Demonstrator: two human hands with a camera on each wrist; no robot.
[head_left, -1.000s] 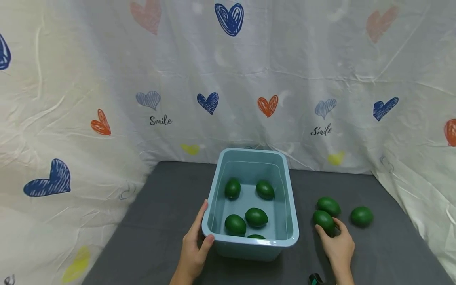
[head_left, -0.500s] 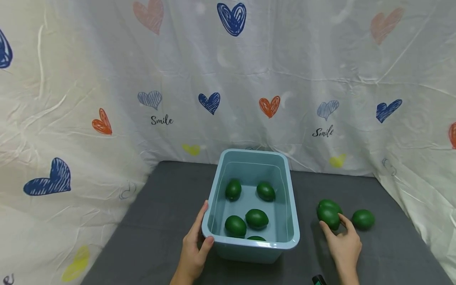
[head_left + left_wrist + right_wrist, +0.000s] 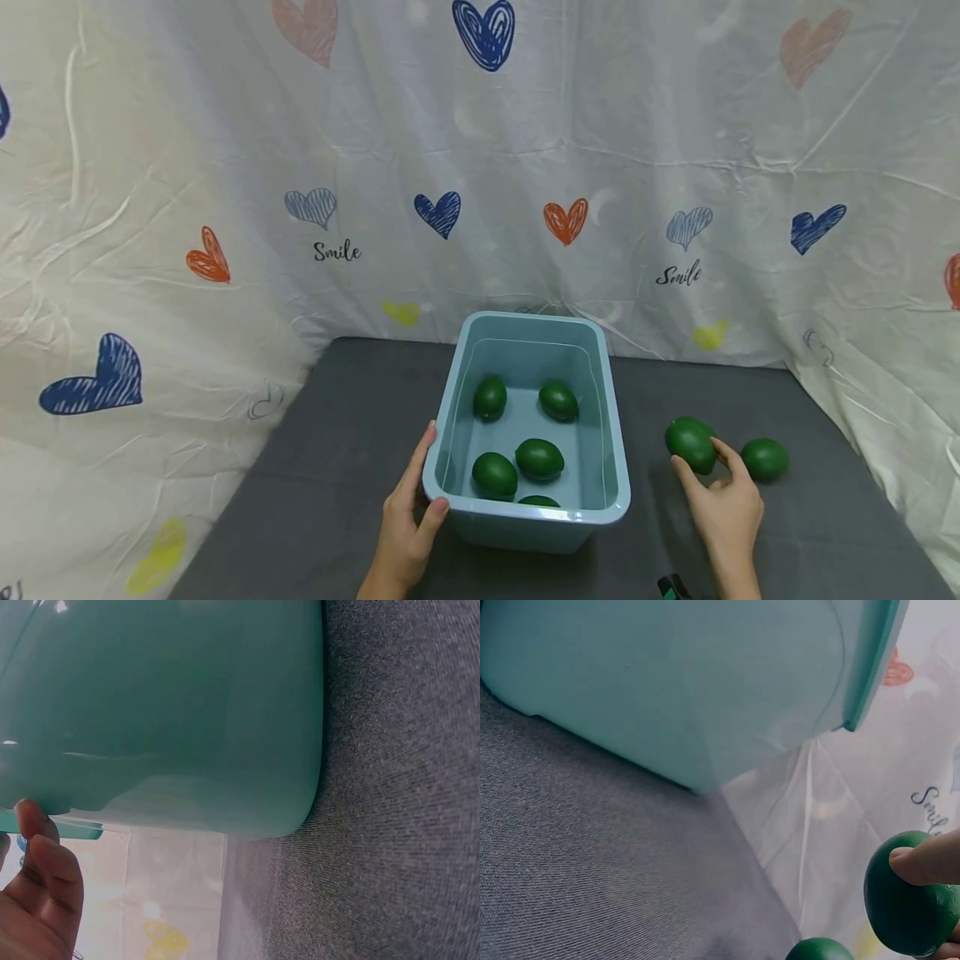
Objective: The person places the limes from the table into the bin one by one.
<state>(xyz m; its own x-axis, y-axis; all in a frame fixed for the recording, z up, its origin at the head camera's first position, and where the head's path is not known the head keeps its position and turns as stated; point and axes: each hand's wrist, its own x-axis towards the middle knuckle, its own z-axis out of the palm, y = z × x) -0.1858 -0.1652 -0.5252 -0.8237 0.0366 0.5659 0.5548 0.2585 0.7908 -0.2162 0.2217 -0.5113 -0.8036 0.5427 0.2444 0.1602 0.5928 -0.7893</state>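
Left hand (image 3: 408,521) curled, thumb hooked forward; right hand (image 3: 722,504) raised, fingertips (image 3: 919,862) pinching.

this looks like a makeshift recording booth rather than a lived-in room: a wrinkled white sheet (image 3: 600,167) printed with hearts and "smile" hangs on three sides around a table (image 3: 337,450) covered in plain grey cloth.

The bin's (image 3: 517,521) near wall hid most of one lime (image 3: 538,501); a black object (image 3: 670,587) was cut off below.
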